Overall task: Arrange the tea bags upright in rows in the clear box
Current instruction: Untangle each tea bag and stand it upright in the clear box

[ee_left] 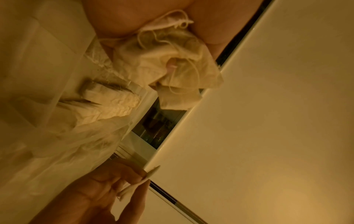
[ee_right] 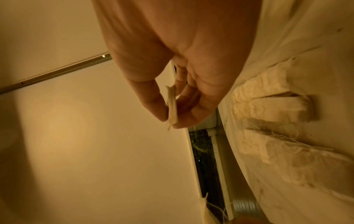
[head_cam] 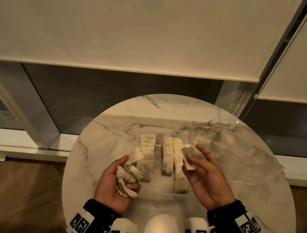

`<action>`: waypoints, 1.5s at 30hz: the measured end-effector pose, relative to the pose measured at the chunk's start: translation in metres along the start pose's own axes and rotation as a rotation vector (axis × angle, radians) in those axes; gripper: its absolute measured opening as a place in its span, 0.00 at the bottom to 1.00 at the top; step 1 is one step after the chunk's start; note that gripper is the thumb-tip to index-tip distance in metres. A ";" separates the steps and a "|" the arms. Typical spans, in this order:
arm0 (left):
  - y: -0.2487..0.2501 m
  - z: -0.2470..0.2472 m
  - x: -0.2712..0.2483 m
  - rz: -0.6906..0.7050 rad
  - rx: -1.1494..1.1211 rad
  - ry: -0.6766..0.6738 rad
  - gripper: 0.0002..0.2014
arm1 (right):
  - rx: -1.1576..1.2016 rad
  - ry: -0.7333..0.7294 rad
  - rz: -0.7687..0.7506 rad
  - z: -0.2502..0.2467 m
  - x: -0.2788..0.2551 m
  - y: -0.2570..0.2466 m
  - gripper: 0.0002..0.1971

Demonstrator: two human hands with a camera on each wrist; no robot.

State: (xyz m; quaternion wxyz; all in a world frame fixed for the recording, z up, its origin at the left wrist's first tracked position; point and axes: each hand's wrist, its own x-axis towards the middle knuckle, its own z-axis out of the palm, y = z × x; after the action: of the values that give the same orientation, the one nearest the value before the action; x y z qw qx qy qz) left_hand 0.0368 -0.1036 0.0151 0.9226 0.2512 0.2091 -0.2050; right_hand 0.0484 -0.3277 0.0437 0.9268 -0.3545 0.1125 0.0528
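Closest to the head camera are the two black wrist bands (head_cam: 96, 220) with white checkered tags. Past them, the left hand (head_cam: 118, 182) has its fingers (head_cam: 133, 186) curled tight around a bunch of tea bags (head_cam: 129, 175). The right hand (head_cam: 205, 174) pinches one tea bag (head_cam: 188, 158) between thumb and fingertips, just above the rows.

The clear box (head_cam: 179, 195) sits in the middle of the round marble surface (head_cam: 120, 123). Three rows of tea bags (head_cam: 167, 157) already stand up in it, with a gap between the left row and the middle one.

What could go wrong? The bunch in the left hand is loose and the strings are tangled, so I think one bag could slip out or a string could snag and pull a standing bag over. The bags are soft and thin. If the single bag is pushed down too fast, it may fold or knock its neighbours flat. The box walls are hard to see, so a hand could bump one.

A crinkly clear plastic bag (head_cam: 223, 143) lies to the right of the box, near the right hand. There is bare marble on the left and at the back. The surface's round edge is well away from the box, so there is room to move.
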 end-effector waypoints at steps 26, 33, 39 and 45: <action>0.012 -0.026 0.007 -0.049 -0.133 -0.123 0.23 | -1.562 -0.245 -0.136 0.047 0.049 -0.037 0.04; 0.014 -0.029 0.010 -0.018 -0.165 -0.023 0.15 | -1.574 -0.208 -0.126 0.067 0.091 -0.041 0.13; 0.018 -0.036 0.013 -0.032 -0.192 -0.081 0.11 | -1.679 -0.170 -0.063 0.065 0.128 -0.032 0.05; 0.019 -0.032 0.011 -0.042 -0.208 -0.044 0.14 | -1.825 -0.243 -0.086 0.063 0.146 -0.018 0.07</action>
State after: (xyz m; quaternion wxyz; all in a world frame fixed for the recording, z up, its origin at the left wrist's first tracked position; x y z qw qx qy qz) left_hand 0.0460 -0.0740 -0.0088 0.9436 0.1451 0.2140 -0.2069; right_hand 0.2036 -0.2963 0.0657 0.2944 -0.9440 -0.0840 0.1234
